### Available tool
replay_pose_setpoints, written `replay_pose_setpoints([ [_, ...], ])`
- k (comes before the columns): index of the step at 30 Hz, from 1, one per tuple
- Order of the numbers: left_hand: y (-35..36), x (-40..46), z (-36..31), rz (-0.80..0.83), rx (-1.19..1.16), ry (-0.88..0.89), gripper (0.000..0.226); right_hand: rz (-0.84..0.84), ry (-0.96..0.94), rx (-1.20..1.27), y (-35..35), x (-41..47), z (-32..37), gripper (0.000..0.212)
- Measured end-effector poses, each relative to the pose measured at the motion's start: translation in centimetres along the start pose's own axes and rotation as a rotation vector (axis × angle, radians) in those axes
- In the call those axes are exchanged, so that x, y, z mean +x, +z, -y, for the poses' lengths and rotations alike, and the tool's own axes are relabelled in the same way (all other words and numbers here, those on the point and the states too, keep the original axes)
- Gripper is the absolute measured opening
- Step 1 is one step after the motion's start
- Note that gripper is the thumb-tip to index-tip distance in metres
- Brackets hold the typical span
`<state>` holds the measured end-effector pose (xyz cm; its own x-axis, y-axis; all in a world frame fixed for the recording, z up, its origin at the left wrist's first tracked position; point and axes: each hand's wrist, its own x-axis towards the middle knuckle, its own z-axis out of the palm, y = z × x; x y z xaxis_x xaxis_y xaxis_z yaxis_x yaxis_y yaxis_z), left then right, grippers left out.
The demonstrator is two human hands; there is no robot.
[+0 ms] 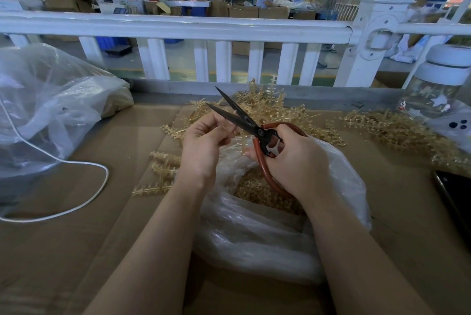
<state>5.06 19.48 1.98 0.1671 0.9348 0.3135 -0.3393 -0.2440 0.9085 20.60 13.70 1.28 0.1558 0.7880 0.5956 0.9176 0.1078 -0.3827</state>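
Trimming an amber plastic sprue with scissors over a bag

The left hand [204, 143] pinches the translucent, knobbly sprue [244, 142] in curled fingers [224, 123], its stem hanging just below them. The right hand [293, 159] is clamped round the red handles of the scissors [244, 118], blades parted beside the left fingertips. Feed the stem deep toward the pivot, skin clear, so offcuts drop into the bag [254, 233] beneath.

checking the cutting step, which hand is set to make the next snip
Right hand: it grips the red-handled scissors, blades open. The left hand only pinches the plastic strip at the blades.
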Motion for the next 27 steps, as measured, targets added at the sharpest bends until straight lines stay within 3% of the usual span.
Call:
replay_pose_setpoints([
  [15, 0.02, -0.15, -0.42, 0.031, -0.012, 0.000, 0.029, -0.029, 0.005, -0.030, 0.11, 0.16, -0.28, 0.071],
  [19, 0.30, -0.24, -0.58, -0.028, -0.008, 0.014, 0.015, -0.012, 0.022, -0.034, 0.10, 0.20, -0.30, 0.071],
  [27, 0.53, -0.33, -0.31, -0.139, 0.109, 0.156, 0.013, -0.036, 0.012, -0.011, 0.26, 0.14, -0.36, 0.068],
])
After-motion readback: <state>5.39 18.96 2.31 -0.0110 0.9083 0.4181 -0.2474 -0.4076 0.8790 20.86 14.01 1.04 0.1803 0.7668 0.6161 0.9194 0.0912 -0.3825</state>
